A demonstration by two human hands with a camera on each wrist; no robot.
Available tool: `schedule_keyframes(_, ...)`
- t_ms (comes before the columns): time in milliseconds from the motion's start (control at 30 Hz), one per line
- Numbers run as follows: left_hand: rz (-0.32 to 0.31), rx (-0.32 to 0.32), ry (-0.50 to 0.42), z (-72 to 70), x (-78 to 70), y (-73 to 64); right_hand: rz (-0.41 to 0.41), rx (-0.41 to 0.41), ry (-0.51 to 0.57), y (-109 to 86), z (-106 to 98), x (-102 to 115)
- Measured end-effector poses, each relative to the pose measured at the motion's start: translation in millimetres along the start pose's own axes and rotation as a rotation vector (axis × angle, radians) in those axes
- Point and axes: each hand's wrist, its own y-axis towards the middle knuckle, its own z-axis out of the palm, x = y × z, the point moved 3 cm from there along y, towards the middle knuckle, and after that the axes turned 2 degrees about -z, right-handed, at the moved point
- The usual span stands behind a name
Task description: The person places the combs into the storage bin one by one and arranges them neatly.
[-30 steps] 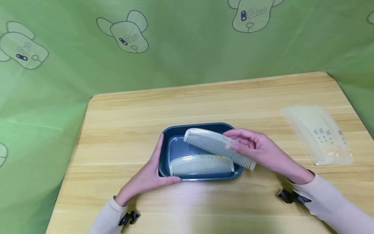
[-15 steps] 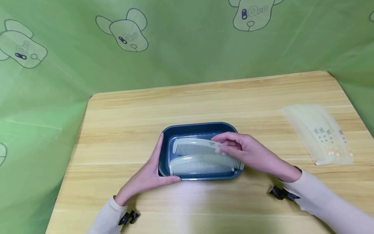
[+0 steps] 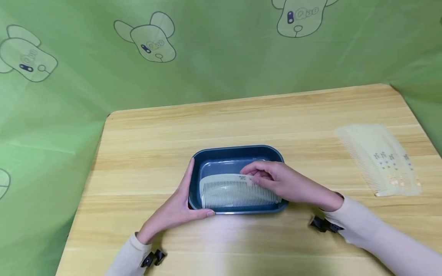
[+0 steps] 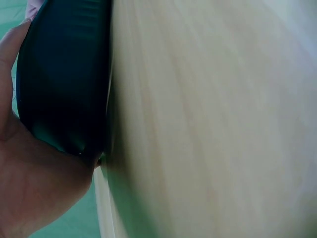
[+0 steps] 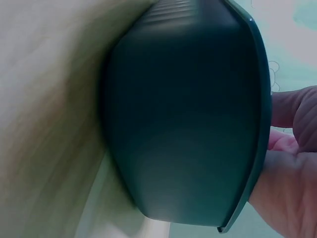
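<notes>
In the head view, a dark blue rectangular plastic box [image 3: 238, 151] sits at the table's middle. My left hand [image 3: 177, 199] holds its left end, the thumb on the near rim and the fingers along the left side. My right hand [image 3: 274, 180] reaches over the right end and pinches a pale, translucent comb [image 3: 217, 178] by its right part. This comb lies low in the box, teeth towards me. Another pale comb [image 3: 238, 202] lies at the near side, overlapped by it. In the right wrist view the box wall [image 5: 188, 114] hides both combs.
Several pale combs [image 3: 376, 153] with printed marks lie overlapping in a fanned group on the right of the wooden table [image 3: 221, 122]. A green cloth [image 3: 221, 57] with cartoon heads hangs behind and around the table.
The right hand has moved left and down, bringing its comb from a slant above the box to lie over the other comb. The left hand has stayed at the box.
</notes>
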Motion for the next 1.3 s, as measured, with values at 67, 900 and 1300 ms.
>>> schedule_keyframes(67,0.003,0.0,-0.008,-0.1,-0.1,0.0,0.005,0.012,-0.012,1.3,0,0)
schedule_keyframes(900,0.011,0.007,-0.003,2.1,-0.2,-1.6,-0.034,0.072,-0.238,6.5,17,-2)
schedule_keyframes(1300,0.036,0.004,0.003,0.3,1.7,1.3,0.014,0.11,-0.263,9.9,15,-3)
